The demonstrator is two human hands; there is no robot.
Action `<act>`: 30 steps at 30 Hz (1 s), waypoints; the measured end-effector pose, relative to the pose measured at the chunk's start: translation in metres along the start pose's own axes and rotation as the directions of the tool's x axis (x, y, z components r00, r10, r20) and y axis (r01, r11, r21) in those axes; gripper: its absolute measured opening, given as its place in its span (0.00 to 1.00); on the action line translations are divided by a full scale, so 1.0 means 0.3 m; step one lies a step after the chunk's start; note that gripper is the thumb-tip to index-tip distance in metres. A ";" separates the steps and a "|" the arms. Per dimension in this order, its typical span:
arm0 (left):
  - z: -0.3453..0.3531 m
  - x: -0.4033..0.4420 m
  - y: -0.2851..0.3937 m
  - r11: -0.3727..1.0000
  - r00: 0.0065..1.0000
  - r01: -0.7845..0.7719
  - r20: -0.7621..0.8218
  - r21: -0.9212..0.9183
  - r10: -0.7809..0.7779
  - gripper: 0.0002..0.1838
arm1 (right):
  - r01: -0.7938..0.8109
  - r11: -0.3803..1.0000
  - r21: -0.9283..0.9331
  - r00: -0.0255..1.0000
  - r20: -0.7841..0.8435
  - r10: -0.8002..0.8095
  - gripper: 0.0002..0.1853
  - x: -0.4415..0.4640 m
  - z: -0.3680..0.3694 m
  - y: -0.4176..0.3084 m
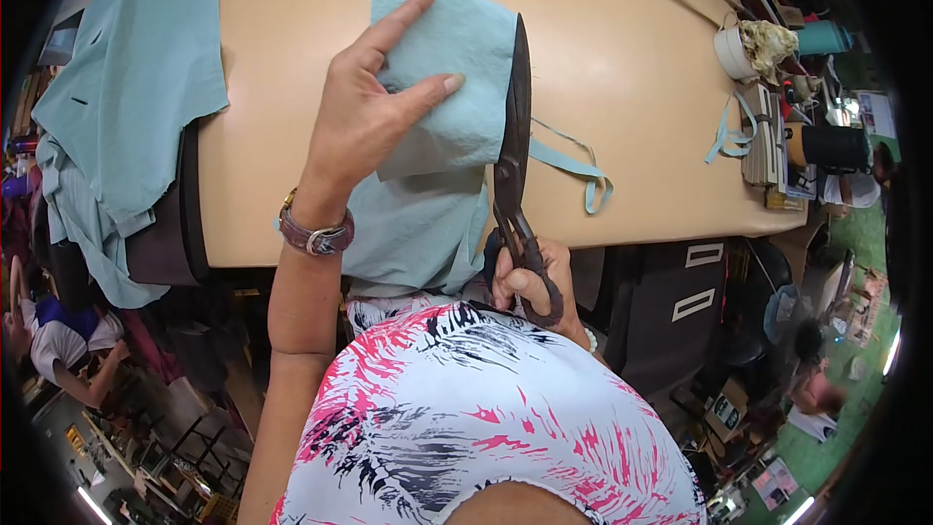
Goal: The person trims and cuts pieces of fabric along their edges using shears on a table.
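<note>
A folded piece of light blue-green cloth [457,78] lies on the table, with its lower part hanging toward my body. My left hand [369,112] rests on this cloth, thumb and index finger spread apart and pressing it flat. Large dark fabric scissors [515,146] are gripped in my right hand [544,277] at the table's front edge. Their blades appear closed together along the cloth's right edge, pointing away from me. Just right of the blades lies a thin cut strip of the same cloth [573,165].
More blue-green cloth [146,87] drapes over the table's left side. Another narrow strip [731,131] lies to the right, near a white round container [736,53], a stack of bundled pieces [765,136] and a black cylinder [836,148]. Other people sit in the background.
</note>
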State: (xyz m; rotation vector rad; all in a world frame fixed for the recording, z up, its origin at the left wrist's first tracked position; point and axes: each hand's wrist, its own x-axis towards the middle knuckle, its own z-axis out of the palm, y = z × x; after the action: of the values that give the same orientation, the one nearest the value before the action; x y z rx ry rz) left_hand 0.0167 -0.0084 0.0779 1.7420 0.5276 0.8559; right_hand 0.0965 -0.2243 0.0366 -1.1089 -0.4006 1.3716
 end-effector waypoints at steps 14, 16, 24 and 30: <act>0.017 -0.019 0.009 0.999 1.000 -0.024 -0.001 0.023 0.025 0.34 | 0.002 0.996 0.085 1.000 -0.002 -0.002 0.15 -0.007 -0.011 0.020; 0.018 -0.021 0.013 1.000 1.000 -0.021 0.016 0.022 0.021 0.34 | 0.004 0.997 0.080 1.000 -0.003 -0.003 0.15 -0.007 -0.012 0.018; 0.025 -0.029 0.013 0.998 0.999 -0.028 0.041 0.056 0.026 0.34 | 0.030 0.996 0.080 1.000 0.001 -0.031 0.14 -0.006 -0.008 0.016; 0.026 -0.027 0.006 0.998 0.998 -0.049 0.038 0.050 0.047 0.34 | 0.011 0.998 0.063 1.000 -0.020 -0.010 0.13 -0.013 -0.004 0.011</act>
State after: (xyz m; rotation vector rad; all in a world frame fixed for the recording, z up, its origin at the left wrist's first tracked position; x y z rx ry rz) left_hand 0.0174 -0.0198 0.0759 1.8194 0.4889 0.8491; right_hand 0.0947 -0.2289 0.0347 -1.0666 -0.3464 1.3541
